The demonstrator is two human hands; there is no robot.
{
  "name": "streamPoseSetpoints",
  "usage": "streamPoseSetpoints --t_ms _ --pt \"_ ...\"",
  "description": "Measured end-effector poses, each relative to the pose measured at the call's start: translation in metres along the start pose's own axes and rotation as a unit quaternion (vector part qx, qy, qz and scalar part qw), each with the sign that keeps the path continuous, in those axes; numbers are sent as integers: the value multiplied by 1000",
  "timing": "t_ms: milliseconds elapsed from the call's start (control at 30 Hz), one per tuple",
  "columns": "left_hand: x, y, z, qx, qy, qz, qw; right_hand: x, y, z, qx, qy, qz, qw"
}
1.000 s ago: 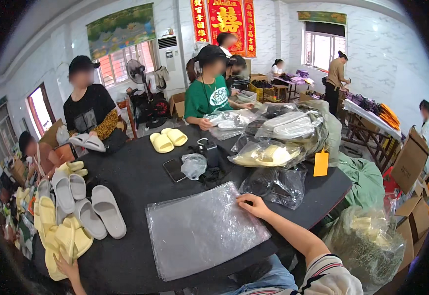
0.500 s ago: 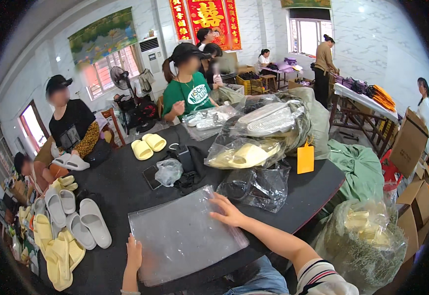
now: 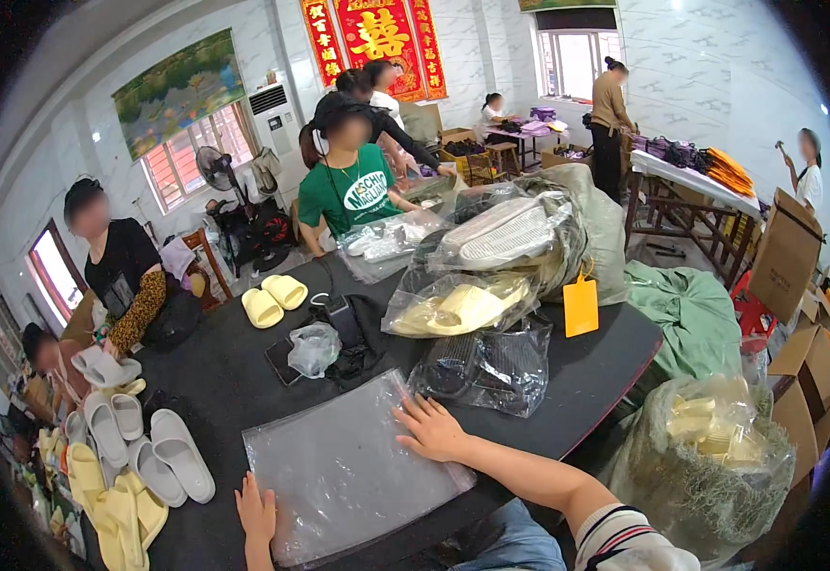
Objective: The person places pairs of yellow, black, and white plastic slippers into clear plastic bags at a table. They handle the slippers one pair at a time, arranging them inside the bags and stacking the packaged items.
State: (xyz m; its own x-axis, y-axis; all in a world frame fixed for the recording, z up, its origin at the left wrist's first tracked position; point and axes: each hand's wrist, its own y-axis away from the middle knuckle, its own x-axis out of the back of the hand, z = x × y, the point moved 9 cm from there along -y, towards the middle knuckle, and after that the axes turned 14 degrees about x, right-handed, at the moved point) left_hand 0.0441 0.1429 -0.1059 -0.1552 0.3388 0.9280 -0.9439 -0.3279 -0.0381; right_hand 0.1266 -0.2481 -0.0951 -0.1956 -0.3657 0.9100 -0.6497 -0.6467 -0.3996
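A flat stack of see-through plastic bags (image 3: 344, 466) lies in front of me on the dark table. My left hand (image 3: 256, 511) rests along its left edge, fingers straight and apart. On the upper right part of the stack lies my right hand (image 3: 431, 428), palm down with the fingers spread. Neither hand grips anything. Just beyond my right hand, dark slippers (image 3: 484, 366) sit in a plastic bag. A crumpled see-through bag (image 3: 314, 349) lies farther off, beside a black phone-like slab (image 3: 284, 364).
Grey slippers (image 3: 184, 452) and pale yellow slippers (image 3: 115, 514) crowd the table's left side. A yellow pair (image 3: 274, 300) stands farther back. Bagged slippers (image 3: 503, 233) pile up at the right, above a full sack (image 3: 696, 476). Co-workers stand across the table, one holding grey slippers (image 3: 108, 367).
My right hand has slid slightly over the bags, its fingers spreading wider. My left hand's fingers have opened more. At the left, a co-worker has lifted grey slippers; the one in green has lowered an arm.
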Motion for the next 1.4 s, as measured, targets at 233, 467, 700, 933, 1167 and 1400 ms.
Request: streamPoseSetpoints --t_ms 233,467,700,933,1167,1400 --pt "4 3 0 0 39 3 999 -6 1 3 -5 -42 -13 999" --pt "-3 5 2 -31 -53 4 998 -8 1 3 0 -52 -2 999" --pt "-2 8 12 -31 -88 20 995 16 -1 -4 8 -40 37 998" --pt "0 10 15 -26 -88 16 996 -9 9 -46 132 -53 -131 981" --pt "-2 5 14 -28 -99 10 995 -12 7 -45 140 -22 -107 984" --pt "-10 4 7 -31 -112 7 993 33 1 -26 124 -92 41 987"
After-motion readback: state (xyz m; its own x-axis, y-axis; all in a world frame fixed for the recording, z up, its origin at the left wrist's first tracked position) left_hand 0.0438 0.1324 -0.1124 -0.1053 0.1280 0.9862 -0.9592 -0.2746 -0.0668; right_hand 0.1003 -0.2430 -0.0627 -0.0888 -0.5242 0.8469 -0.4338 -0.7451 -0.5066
